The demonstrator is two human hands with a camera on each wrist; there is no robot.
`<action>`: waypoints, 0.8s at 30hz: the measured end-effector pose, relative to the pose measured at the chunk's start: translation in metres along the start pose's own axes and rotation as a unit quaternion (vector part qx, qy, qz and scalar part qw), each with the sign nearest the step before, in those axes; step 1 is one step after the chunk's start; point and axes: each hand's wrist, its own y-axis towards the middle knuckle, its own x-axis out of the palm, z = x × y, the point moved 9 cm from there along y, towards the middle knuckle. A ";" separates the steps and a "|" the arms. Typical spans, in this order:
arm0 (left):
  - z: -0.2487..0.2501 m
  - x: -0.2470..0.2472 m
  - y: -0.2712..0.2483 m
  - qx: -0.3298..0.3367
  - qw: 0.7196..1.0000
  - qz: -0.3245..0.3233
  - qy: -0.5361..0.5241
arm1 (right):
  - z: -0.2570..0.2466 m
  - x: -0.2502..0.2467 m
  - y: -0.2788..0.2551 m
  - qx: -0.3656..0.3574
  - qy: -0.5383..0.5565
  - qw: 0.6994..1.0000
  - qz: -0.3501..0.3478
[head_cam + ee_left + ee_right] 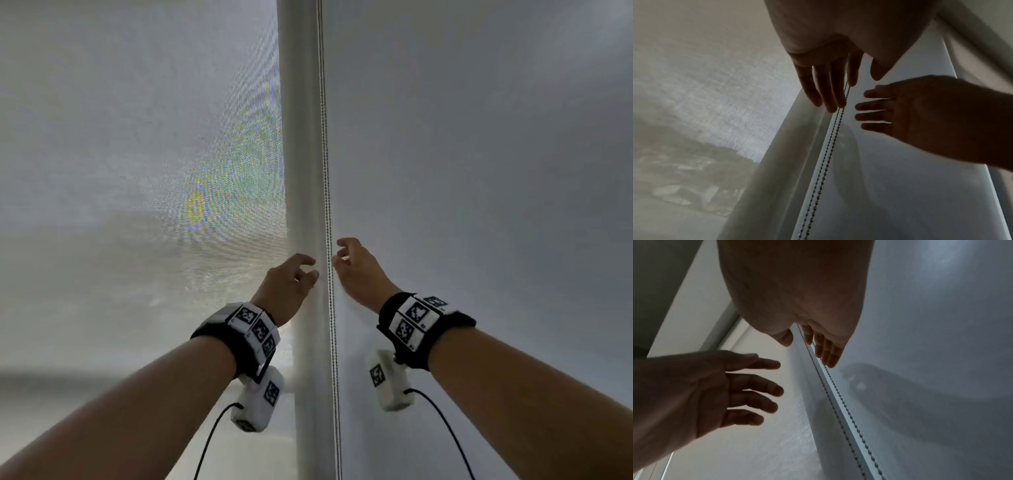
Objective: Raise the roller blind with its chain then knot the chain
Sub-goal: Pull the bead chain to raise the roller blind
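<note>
Beaded metal chain [328, 205] hangs down frame centre beside the lowered roller blind [479, 154] | left hand [287, 291] released, fingers loose, left of chain | right hand [359, 274] released, just right

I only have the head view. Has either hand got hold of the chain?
Observer: No. The right wrist view shows the right hand with thumb and fingers apart; the chain runs between them, unpinched.
Operator: And the left?
Observer: The left wrist view shows the left hand with straight fingers; the chain passes by their tips, ungripped.
</note>
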 end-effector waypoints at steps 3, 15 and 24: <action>-0.011 0.005 0.007 -0.019 0.999 0.019 -0.043 | 0.020 0.017 0.011 0.042 0.046 0.998 -0.002; -0.032 0.016 0.018 -0.037 0.999 0.017 -0.033 | 0.033 0.030 0.010 -0.026 0.147 0.979 0.138; -0.014 0.035 0.023 -0.042 0.995 0.014 -0.094 | 0.023 0.019 -0.018 -0.044 0.264 0.950 0.164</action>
